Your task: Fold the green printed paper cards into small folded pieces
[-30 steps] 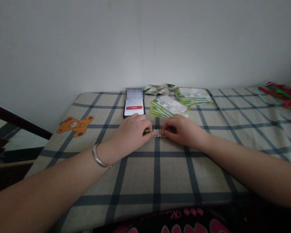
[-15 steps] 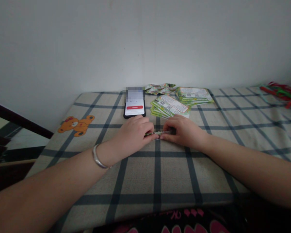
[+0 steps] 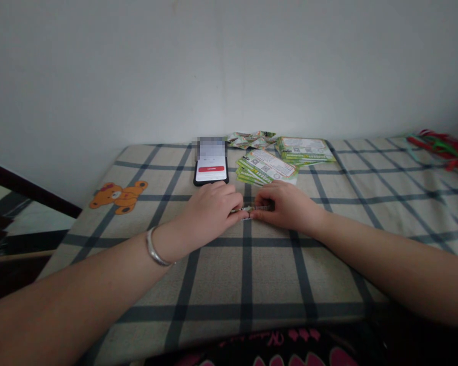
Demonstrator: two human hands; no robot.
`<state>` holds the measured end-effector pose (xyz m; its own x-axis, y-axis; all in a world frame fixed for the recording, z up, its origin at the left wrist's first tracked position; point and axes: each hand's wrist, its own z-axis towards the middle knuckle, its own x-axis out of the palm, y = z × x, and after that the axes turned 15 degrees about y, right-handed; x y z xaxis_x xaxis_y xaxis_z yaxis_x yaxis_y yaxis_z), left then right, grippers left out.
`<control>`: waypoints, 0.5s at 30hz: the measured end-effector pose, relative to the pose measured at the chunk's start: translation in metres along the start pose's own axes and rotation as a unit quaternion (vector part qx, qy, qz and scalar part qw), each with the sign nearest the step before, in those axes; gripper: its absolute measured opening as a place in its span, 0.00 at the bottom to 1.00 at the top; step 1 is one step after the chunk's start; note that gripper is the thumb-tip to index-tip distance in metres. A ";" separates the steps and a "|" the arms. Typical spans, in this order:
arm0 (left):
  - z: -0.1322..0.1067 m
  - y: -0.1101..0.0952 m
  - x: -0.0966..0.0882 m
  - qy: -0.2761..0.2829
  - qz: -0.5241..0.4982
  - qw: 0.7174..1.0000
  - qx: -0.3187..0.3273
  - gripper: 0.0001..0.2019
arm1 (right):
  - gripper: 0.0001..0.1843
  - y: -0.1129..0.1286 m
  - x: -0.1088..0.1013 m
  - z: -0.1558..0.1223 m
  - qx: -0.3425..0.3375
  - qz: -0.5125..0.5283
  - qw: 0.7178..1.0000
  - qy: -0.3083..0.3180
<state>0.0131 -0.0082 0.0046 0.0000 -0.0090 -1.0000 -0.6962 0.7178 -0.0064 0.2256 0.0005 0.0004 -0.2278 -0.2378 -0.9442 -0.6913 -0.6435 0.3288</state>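
Note:
My left hand and my right hand meet at the middle of the table. Between their fingertips is a narrow folded paper card, green and white where it shows. Both thumbs press its near side while the curled fingers cover most of it. Just beyond my right hand lies a fanned stack of green-edged printed cards. A phone with a lit screen lies past my left hand, which has a silver bangle at the wrist.
A second card stack lies farther back on the right. Folded paper pieces sit against the wall. An orange bear figure is on the checked tablecloth at left. A red and green bundle lies at the far right.
Both hands keep their grip on the folded paper card and have hardly moved. The whole view has shifted very slightly.

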 end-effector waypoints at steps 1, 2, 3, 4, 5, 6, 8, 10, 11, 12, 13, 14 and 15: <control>0.000 0.000 0.000 -0.001 0.004 1.000 0.000 0.13 | 0.13 0.000 0.000 0.000 0.003 0.001 1.000 0.000; 0.000 -0.001 -0.001 -0.003 0.006 1.000 0.000 0.13 | 0.13 0.000 0.000 -0.001 0.005 0.000 1.000 -0.002; 0.000 -0.001 -0.001 -0.003 0.006 1.000 -0.001 0.12 | 0.13 0.000 0.000 -0.001 0.006 -0.003 1.000 -0.003; 0.000 -0.002 -0.001 -0.002 0.001 1.000 -0.002 0.12 | 0.12 -0.001 -0.001 -0.002 0.004 -0.007 1.000 -0.005; 0.000 -0.001 -0.002 0.001 -0.007 1.000 -0.004 0.11 | 0.11 -0.001 -0.001 -0.003 -0.001 -0.009 1.000 -0.006; 0.000 -0.001 -0.002 0.004 -0.018 1.000 -0.004 0.11 | 0.10 -0.002 -0.002 -0.004 -0.008 -0.010 1.000 -0.005; 0.000 0.001 -0.001 0.009 -0.042 0.999 0.000 0.09 | 0.07 -0.004 -0.003 -0.005 -0.023 -0.006 1.000 0.001; 0.000 0.003 0.000 0.010 -0.058 0.998 0.008 0.08 | 0.06 -0.005 -0.003 -0.006 -0.030 -0.002 1.000 0.005; 0.000 0.003 0.000 0.011 -0.063 0.998 0.010 0.08 | 0.07 -0.005 -0.004 -0.007 -0.031 -0.005 0.999 0.004; 0.000 0.004 0.001 0.011 -0.065 0.998 0.011 0.07 | 0.07 -0.005 -0.004 -0.007 -0.031 -0.011 0.999 0.000; 0.000 0.004 0.001 0.012 -0.066 0.998 0.011 0.07 | 0.07 -0.005 -0.004 -0.008 -0.031 -0.020 0.999 -0.005; 0.000 0.004 0.001 0.015 -0.066 0.998 0.010 0.07 | 0.08 -0.004 -0.004 -0.008 -0.031 -0.031 0.999 -0.010; 0.001 0.004 0.001 0.018 -0.065 0.998 0.008 0.07 | 0.08 -0.004 -0.004 -0.009 -0.031 -0.042 0.999 -0.014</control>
<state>0.0109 -0.0050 0.0037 0.0636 -0.1273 -0.9898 -0.6801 0.7203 -0.1363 0.2353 -0.0024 0.0030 -0.1905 -0.1611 -0.9684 -0.6651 -0.7044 0.2480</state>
